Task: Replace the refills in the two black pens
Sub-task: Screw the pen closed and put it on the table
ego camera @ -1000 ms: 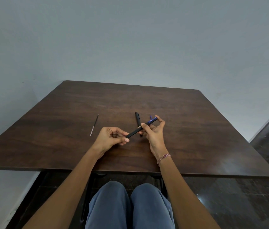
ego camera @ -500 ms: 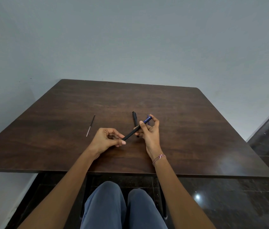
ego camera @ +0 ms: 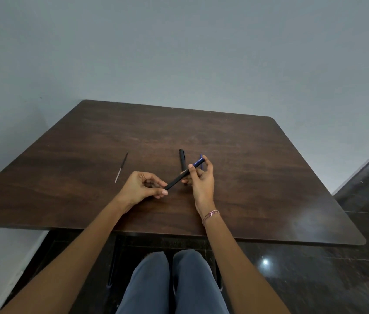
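Two hands meet over the middle of a dark wooden table (ego camera: 247, 159), sharing one black pen (ego camera: 180, 177) that slants from lower left to upper right, raised off the wood. The left hand (ego camera: 141, 188) sits at centre left of the frame with its thumb and forefinger pinched together on the pen's lower end, the other fingers curled underneath. The right hand (ego camera: 201, 180), just right of centre, is clamped on the pen's upper part, thumb laid across the barrel and fingers wrapped behind it; the part sticking out past those fingers is blue with small white print, and a thin blue piece shows just behind it, too small to tell what it is. A second black pen (ego camera: 182, 158) lies flat on the table directly behind the held one, pointing away from the person, its near end hidden by the right hand's fingers. A thin refill (ego camera: 121, 167) lies by itself well to the left of the hands, dark along its far half and pale along its near half, angled slightly toward the upper right. A pink thread bracelet (ego camera: 211, 214) circles the right wrist. Blue-trousered knees (ego camera: 172, 282) show at the bottom centre, under the table's near edge, over a glossy black floor (ego camera: 315, 279).
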`<action>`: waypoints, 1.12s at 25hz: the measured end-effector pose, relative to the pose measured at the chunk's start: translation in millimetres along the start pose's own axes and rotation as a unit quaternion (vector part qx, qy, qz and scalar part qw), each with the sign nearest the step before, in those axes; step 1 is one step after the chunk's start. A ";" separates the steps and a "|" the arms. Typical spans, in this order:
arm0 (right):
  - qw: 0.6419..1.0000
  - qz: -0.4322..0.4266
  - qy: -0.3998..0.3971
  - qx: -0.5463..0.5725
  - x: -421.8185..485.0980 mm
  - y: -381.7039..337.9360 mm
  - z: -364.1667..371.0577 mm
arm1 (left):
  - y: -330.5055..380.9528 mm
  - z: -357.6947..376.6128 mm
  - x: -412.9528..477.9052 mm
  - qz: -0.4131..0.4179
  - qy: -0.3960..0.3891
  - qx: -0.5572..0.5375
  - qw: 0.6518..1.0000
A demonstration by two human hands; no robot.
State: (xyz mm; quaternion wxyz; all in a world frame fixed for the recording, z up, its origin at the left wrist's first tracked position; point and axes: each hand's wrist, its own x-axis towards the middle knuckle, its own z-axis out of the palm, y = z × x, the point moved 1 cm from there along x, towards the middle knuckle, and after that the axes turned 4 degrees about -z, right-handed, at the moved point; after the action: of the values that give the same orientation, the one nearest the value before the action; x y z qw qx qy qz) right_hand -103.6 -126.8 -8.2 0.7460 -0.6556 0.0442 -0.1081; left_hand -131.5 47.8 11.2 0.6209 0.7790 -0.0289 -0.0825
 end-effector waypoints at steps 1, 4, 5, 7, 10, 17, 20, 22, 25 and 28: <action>1.000 -0.002 0.005 -0.002 0.6 0.0 0.5 | 1.4 2.2 -0.5 -0.002 0.000 0.009 1.000; 1.000 -0.001 0.021 0.003 14.2 -10.0 -1.8 | 12.2 15.0 2.5 0.021 0.027 0.011 0.999; 1.000 -0.001 0.020 0.003 23.5 -16.6 -5.4 | 17.3 21.2 6.5 0.038 0.042 0.007 0.998; 1.000 0.000 0.006 -0.011 45.9 -30.9 -20.2 | 26.5 36.8 18.1 0.060 0.062 0.000 0.996; 0.998 0.001 -0.008 -0.060 75.9 -47.0 -53.7 | 36.9 71.5 32.4 0.084 0.073 0.029 0.993; 0.984 -0.007 0.009 -0.177 114.4 -49.6 -125.6 | 40.6 162.4 44.4 0.085 0.070 0.093 0.990; 0.957 -0.016 -0.023 -0.290 125.1 -48.9 -145.8 | 42.1 191.6 46.9 0.060 0.079 0.122 0.988; 0.941 -0.016 -0.044 -0.335 132.4 -46.1 -152.0 | 44.8 205.3 49.4 0.054 0.081 0.140 0.985; 0.928 -0.027 -0.066 -0.365 143.5 -40.0 -156.3 | 46.7 215.8 55.4 0.042 0.081 0.167 0.982; 0.907 -0.052 -0.101 -0.405 155.7 -32.7 -162.2 | 47.6 220.8 64.2 0.020 0.084 0.187 0.979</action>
State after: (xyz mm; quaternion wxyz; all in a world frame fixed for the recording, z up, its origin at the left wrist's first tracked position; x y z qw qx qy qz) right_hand 10.8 -321.9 13.7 0.4103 -0.9101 -0.0252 -0.0528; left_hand -101.9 -185.0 4.0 0.4657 0.8849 -0.0072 0.0025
